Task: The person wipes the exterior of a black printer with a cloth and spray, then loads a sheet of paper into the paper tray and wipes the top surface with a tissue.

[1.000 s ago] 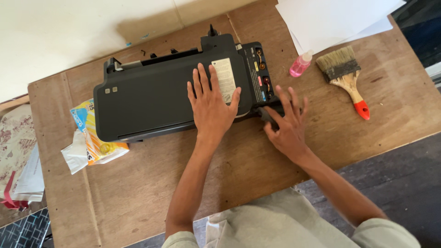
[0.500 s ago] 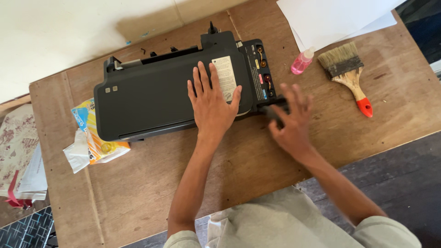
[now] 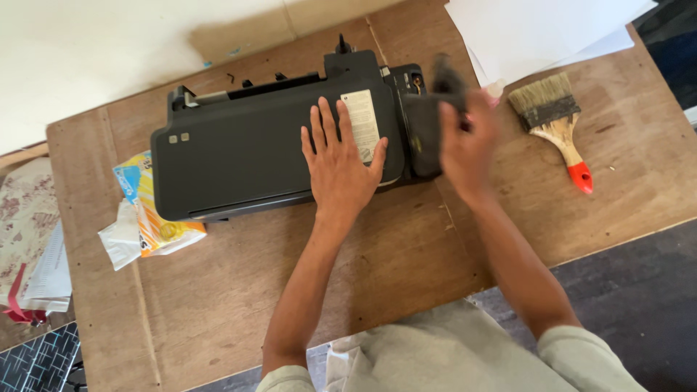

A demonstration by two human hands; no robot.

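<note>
Printer (image 3: 239, 156), black and flat-topped, lay on the brown wooden table (image 3: 377, 268), toward the far edge and close to the pale wall. A white label (image 3: 361, 125) was fixed to its top near the right end. The left hand (image 3: 340, 156) lay open and flat on the printer's top, fingers spread, palm down, its thumb beside the lower edge of the label. The right hand (image 3: 466, 141) was at the printer's right end, closed on a dark panel (image 3: 422, 134) belonging to that end of the machine; the hand was blurred, so the exact position of its fingers could not be determined. Whether the panel was attached to the body or separate from it could not be determined either.

A paintbrush (image 3: 555, 123) with pale bristles, a wooden handle and a red tip lay on the table to the right of the printer, apart from it. White sheets of paper (image 3: 537, 29) rested at the far right corner of the table. A yellow and blue packet (image 3: 149, 207) with a white wrapper lay against the printer's left front corner, partly beneath it. Folded patterned cloth (image 3: 25, 218) sat beyond the table's left edge.
</note>
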